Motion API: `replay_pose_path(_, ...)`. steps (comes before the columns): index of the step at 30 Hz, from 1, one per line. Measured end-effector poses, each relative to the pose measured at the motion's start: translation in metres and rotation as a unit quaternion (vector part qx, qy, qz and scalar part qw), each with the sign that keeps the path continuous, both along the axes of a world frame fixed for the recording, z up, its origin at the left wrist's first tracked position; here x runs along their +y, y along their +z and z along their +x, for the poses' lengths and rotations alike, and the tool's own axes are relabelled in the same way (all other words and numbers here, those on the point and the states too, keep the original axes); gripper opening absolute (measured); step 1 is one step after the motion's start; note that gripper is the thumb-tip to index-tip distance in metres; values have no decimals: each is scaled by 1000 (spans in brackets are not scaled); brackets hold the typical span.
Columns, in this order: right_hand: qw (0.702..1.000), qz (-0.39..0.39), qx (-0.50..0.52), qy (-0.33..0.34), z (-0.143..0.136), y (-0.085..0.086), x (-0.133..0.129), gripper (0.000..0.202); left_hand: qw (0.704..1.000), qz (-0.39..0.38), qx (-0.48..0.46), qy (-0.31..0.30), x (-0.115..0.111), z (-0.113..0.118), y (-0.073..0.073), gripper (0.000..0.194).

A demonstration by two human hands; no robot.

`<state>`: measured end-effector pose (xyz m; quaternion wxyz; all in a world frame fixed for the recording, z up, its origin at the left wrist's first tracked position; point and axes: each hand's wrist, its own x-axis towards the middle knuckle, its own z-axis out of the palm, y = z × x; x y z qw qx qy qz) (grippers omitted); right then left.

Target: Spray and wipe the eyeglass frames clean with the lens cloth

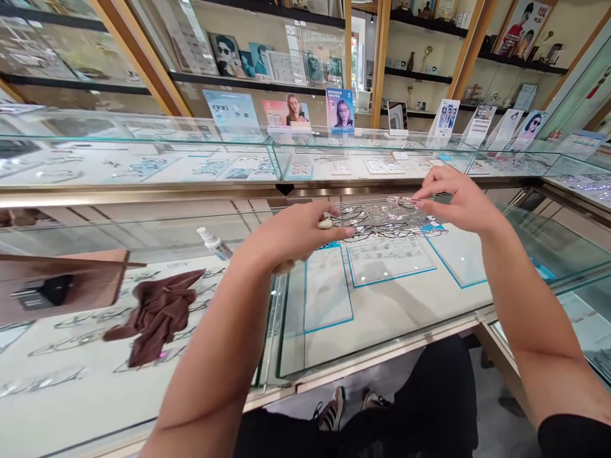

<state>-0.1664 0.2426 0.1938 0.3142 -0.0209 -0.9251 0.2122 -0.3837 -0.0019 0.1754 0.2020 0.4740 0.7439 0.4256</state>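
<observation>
Several pairs of eyeglasses (382, 222) lie in rows on the glass counter between my hands. My left hand (305, 232) is over the left end of the rows, thumb and forefinger apart, with a ring on one finger; part of it is hidden underneath. At the right end, my right hand (451, 198) has its thumb and fingertips at a pair of glasses with a pinkish rim (400, 201). Blue-edged trays (328, 286) show below the glass.
A brown cloth (162, 312) and a white pump bottle (214, 243) are on the left, beside a wooden tray (62, 280). A raised glass display case (191, 162) runs across the back. Small signs (340, 111) stand on it.
</observation>
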Motion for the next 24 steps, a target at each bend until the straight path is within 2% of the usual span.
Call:
replay_pose_path(3, 991, 32, -76, -103, 5, -19, 50, 15, 996, -51, 74, -18, -12, -6, 5, 31)
replay_pose_path(5, 972, 63, -149, -169, 2, -32, 79, 16, 988, -80, 132, -23, -17, -6, 7, 35)
replay_pose_path(8, 921, 112, -253, -273, -13, -52, 111, 24, 974, -83, 208, -8, -24, -3, 7, 41)
replay_pose_path(11, 878, 136, -302, -347, -30, -71, 132, 31, 967, -60, 246, 21, -32, 0, 1, 41)
replay_pose_path(15, 859, 140, -320, -373, -44, -98, 153, 34, 967, -1, 256, 8, -40, 3, -3, 42)
replay_pose_path(19, 850, 141, -338, -378, -45, -119, 165, 34, 968, -27, 250, 16, -42, 8, -3, 50)
replay_pose_path(24, 849, 133, -354, -369, -43, -132, 173, 34, 976, -28, 217, 14, -42, 9, -6, 47)
